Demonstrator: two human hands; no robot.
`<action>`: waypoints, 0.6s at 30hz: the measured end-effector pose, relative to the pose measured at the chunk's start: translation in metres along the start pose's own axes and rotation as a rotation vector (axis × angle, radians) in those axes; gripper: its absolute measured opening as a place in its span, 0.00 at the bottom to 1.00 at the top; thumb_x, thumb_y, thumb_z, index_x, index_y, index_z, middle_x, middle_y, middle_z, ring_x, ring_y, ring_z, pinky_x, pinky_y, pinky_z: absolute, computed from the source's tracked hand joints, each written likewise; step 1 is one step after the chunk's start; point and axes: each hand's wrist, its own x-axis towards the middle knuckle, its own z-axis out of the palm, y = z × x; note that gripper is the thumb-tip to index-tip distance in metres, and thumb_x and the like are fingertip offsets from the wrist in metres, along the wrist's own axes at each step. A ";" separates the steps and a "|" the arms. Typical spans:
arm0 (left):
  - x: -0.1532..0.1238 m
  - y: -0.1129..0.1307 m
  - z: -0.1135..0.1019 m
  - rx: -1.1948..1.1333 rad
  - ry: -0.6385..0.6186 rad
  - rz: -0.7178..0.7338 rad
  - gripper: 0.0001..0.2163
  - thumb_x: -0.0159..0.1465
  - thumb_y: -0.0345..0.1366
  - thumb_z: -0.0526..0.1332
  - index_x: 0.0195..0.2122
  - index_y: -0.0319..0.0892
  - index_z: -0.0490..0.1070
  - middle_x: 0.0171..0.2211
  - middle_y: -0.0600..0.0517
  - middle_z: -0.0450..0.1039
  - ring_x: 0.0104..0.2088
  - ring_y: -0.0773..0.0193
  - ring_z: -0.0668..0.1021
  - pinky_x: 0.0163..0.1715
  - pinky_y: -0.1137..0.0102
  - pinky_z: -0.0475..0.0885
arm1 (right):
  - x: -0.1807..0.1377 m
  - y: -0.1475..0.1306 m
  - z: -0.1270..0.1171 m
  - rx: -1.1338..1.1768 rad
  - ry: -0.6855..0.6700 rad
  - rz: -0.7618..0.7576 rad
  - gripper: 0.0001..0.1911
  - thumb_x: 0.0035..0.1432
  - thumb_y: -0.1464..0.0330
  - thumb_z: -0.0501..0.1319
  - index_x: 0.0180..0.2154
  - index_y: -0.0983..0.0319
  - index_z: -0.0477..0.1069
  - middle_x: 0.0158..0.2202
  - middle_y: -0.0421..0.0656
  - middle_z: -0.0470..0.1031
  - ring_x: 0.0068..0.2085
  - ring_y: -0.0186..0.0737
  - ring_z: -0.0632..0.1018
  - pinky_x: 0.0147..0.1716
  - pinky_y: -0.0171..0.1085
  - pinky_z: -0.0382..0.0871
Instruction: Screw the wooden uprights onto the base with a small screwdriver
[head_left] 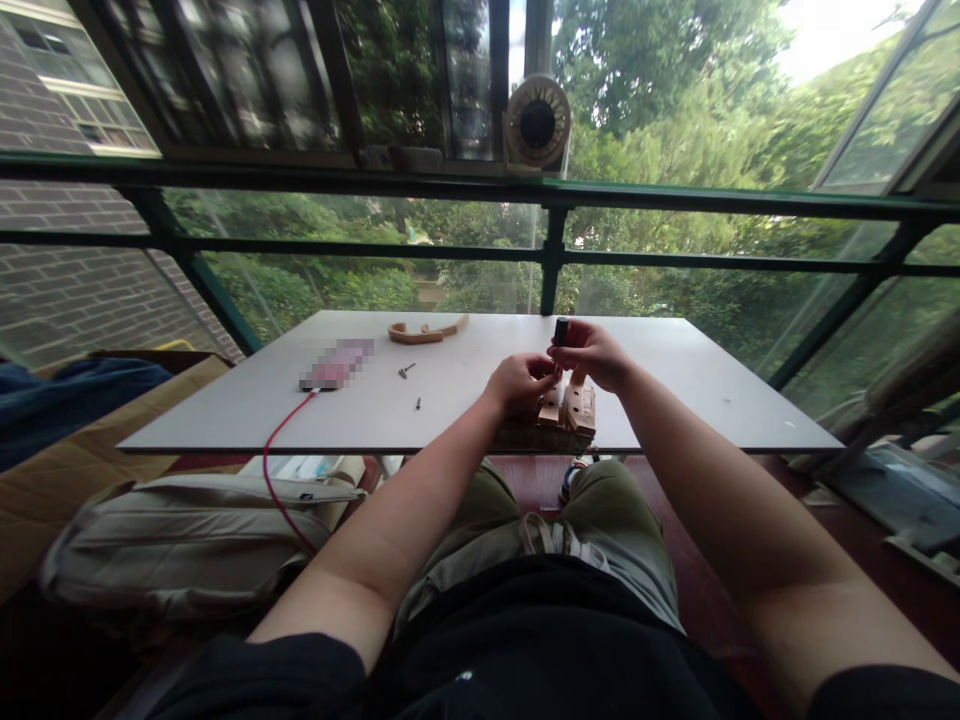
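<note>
My right hand is closed around a screwdriver with a black handle, held upright over a small wooden assembly near the front edge of the white table. My left hand is curled shut beside the wooden piece, pinching at or near the screwdriver's tip; what its fingers hold is too small to see. Two loose screws lie on the table to the left of my hands.
A curved wooden part lies at the table's far side. A blurred pinkish device with a red cable sits left of centre. A beige bag rests on the floor left; a cardboard box stands beyond. Window railings run behind the table.
</note>
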 end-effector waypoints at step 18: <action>-0.001 0.003 -0.001 0.071 -0.048 -0.028 0.16 0.60 0.46 0.61 0.32 0.36 0.78 0.25 0.51 0.76 0.26 0.68 0.73 0.27 0.74 0.63 | 0.002 0.008 -0.007 0.078 -0.078 -0.039 0.16 0.42 0.68 0.69 0.36 0.65 0.74 0.33 0.45 0.78 0.26 0.33 0.74 0.25 0.34 0.69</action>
